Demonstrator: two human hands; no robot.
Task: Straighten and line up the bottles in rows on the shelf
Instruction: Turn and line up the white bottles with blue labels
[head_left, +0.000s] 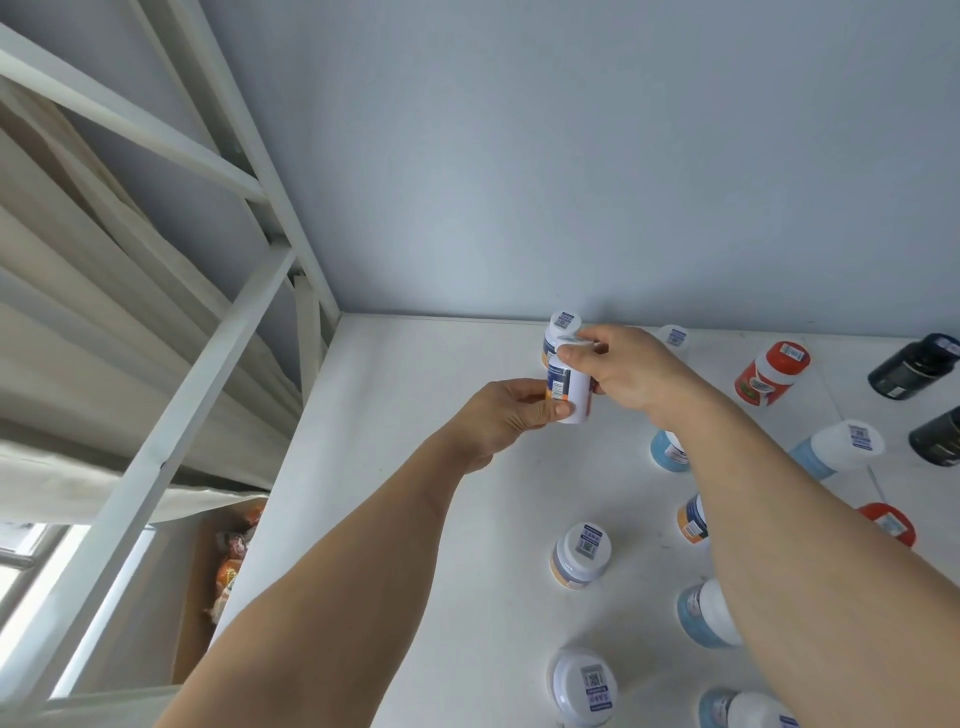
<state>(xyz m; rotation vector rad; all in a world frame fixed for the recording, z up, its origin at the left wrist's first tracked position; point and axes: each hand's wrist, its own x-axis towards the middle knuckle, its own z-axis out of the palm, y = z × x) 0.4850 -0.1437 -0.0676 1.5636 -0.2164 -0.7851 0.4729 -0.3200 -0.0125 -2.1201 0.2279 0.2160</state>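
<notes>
Both hands (506, 415) grip one white bottle (570, 387) (cap on); shelf (415, 415) below.

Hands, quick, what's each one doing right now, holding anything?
Left hand: grips the lower body of the white bottle.
Right hand: grips the same bottle by its cap end.

Cardboard box (195, 597) holding snack packets (231, 566).

Smooth glossy plastic bottles (581, 555) stand on a matt white shelf (415, 441).
</notes>
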